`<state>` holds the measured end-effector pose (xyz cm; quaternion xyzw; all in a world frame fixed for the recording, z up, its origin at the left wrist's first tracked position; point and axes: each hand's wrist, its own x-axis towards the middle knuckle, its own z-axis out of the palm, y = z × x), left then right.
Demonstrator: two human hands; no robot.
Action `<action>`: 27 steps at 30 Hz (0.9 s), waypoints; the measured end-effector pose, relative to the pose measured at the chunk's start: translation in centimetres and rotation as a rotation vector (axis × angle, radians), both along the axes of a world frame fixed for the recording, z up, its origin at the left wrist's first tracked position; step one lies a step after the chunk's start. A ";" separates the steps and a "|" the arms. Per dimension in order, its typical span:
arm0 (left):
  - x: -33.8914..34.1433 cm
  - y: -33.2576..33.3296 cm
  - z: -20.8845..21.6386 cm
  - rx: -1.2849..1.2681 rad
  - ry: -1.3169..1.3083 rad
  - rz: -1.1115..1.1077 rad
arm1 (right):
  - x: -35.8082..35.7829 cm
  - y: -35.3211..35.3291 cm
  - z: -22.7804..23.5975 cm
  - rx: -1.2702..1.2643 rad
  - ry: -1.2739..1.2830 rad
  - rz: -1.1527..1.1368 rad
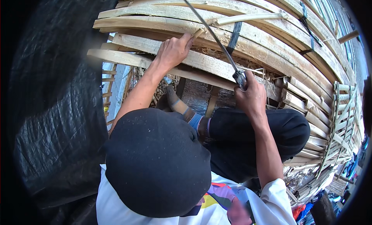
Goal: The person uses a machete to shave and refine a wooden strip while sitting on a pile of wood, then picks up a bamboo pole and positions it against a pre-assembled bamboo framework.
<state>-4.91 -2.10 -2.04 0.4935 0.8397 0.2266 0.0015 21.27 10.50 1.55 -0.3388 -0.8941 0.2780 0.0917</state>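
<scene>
My left hand [172, 52] is closed around the near end of a narrow, pale strip of wood [252, 17], which reaches to the right across stacked planks. My right hand [251, 94] grips the dark handle of a long knife [223, 49]. Its thin blade points up and to the left and crosses the strip a little to the right of my left hand. Whether the edge touches the strip, I cannot tell. Beneath both hands lie long, pale wooden planks [135, 41], and shavings [207, 54] have gathered in a gap between them.
Black bands [234, 37] wrap some planks. Split bamboo lengths [310, 112] and a woven bamboo lattice [345, 116] are at the right. A black plastic sheet [50, 128] covers the left side. My bent legs [286, 132] in dark cloth are close below the planks.
</scene>
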 end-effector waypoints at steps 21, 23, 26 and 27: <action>0.1 0.3 -0.4 0.034 -0.001 -0.047 | -0.2 0.3 -1.9 0.108 -0.081 0.037; 0.0 0.2 -1.3 0.061 0.009 -0.052 | -0.3 -0.2 -1.1 0.065 -0.010 0.043; -0.4 -0.5 -0.7 0.005 -0.065 -0.012 | -1.5 -1.1 3.1 0.039 0.034 0.057; -0.2 -0.8 -0.9 0.020 -0.023 -0.030 | -1.4 -1.6 4.0 0.014 0.113 0.060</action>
